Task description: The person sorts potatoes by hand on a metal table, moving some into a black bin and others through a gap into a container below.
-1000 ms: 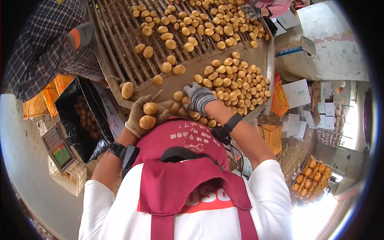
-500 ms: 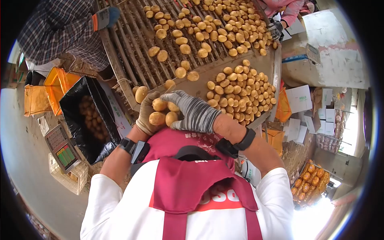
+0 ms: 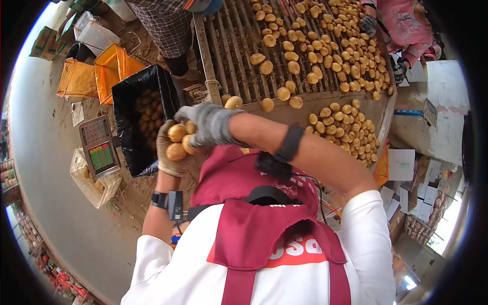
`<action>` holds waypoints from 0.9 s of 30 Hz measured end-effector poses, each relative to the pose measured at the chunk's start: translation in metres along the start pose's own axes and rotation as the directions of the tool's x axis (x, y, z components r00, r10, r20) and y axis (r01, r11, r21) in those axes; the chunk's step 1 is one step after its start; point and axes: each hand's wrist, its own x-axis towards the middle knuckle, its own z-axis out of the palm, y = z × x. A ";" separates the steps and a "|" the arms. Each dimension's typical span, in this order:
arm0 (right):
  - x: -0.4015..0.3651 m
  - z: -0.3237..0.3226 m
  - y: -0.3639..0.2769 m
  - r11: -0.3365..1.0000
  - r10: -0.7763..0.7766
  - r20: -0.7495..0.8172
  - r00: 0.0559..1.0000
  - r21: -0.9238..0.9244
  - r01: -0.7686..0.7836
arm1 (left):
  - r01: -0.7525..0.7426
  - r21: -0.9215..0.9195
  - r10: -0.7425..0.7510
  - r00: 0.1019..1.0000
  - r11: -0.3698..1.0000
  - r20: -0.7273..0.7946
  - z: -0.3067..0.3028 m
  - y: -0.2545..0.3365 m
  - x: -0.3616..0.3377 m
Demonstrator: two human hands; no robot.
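Observation:
My left hand (image 3: 168, 152), in a pale glove, and my right hand (image 3: 208, 124), in a grey striped glove, are closed around several potatoes (image 3: 177, 133) between them. They are at the right edge of a box lined with black plastic (image 3: 133, 156), which has potatoes in its bottom. Right of my hands is the slatted sorting table (image 3: 244, 61), with many potatoes spread over its bars. A heap of potatoes (image 3: 345, 127) lies on its flat near end.
Left of the box are orange crates (image 3: 104, 71) and a scale (image 3: 100, 147) above a cream basket (image 3: 96, 190). One co-worker in checked clothing (image 3: 162, 25) stands beyond the box; another in pink (image 3: 406, 25) is at the table's far right. White cartons (image 3: 401, 163) stand at right.
Both my hands have moved left with the potatoes, from the table's edge to beside the black-lined box. The view has turned left. The checked co-worker's gloved hand now shows at the top edge.

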 end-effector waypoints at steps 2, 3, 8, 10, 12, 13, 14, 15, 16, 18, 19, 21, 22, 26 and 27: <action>0.042 0.008 -0.014 0.989 -0.130 -0.049 0.990 0.071 0.133 | -0.101 0.067 0.102 0.995 0.993 -0.006 -0.011 0.047 -0.018; 0.060 0.009 -0.024 0.991 -0.130 -0.087 0.988 0.014 0.132 | -0.127 0.102 0.125 0.992 0.987 0.021 -0.021 0.071 -0.025; 0.036 -0.053 -0.004 0.974 -0.225 -0.286 0.931 -0.102 0.204 | -0.387 0.048 0.295 0.612 0.921 -0.734 -0.082 0.120 -0.066; 0.009 -0.081 0.052 1.000 0.000 -0.368 0.930 0.004 0.002 | -0.413 0.088 0.322 0.539 0.906 -0.778 -0.103 0.109 -0.080; -0.027 -0.099 0.117 0.965 0.185 -0.455 0.871 -0.082 -0.248 | -0.347 -0.019 0.268 0.757 0.938 -0.596 -0.145 0.106 -0.079; -0.047 -0.102 0.139 0.910 0.322 -0.469 0.822 -0.086 -0.405 | -0.296 0.068 0.278 0.760 0.953 -0.588 -0.127 0.085 -0.070; -0.067 -0.094 0.168 0.890 0.339 -0.474 0.813 -0.117 -0.440 | -0.169 0.101 0.197 0.871 0.980 -0.450 -0.118 0.073 -0.061; -0.083 -0.084 0.188 0.868 0.359 -0.479 0.801 -0.144 -0.475 | -0.043 0.155 0.090 0.948 0.987 -0.305 -0.106 0.060 -0.051; -0.095 -0.080 0.163 0.790 0.556 -0.352 0.753 -0.058 -0.610 | -0.023 0.257 0.090 0.963 0.966 -0.254 -0.068 0.035 -0.040; -0.113 -0.041 0.169 0.756 0.412 -0.419 0.809 -0.338 -0.560 | 0.081 0.404 -0.040 0.993 0.911 -0.109 0.004 -0.006 -0.020; -0.114 -0.025 0.157 0.688 0.394 -0.406 0.825 -0.465 -0.557 | 0.161 0.455 -0.169 0.985 0.876 -0.023 0.021 -0.019 -0.009; -0.124 0.000 0.158 0.712 0.253 -0.344 0.904 -0.566 -0.415 | 0.042 0.859 -0.348 0.923 0.510 0.161 0.021 -0.041 0.026; -0.131 0.016 0.162 0.702 0.200 -0.376 0.905 -0.590 -0.400 | -0.191 0.973 -0.404 0.886 0.126 0.226 0.038 -0.054 0.032; -0.189 0.046 0.174 0.748 0.205 -0.425 0.882 -0.514 -0.421 | 0.187 0.940 -0.451 0.892 0.286 -0.040 0.083 -0.086 0.055; -0.210 0.049 0.175 0.740 0.223 -0.438 0.871 -0.505 -0.444 | 0.188 0.942 -0.472 0.881 0.279 -0.036 0.081 -0.092 0.062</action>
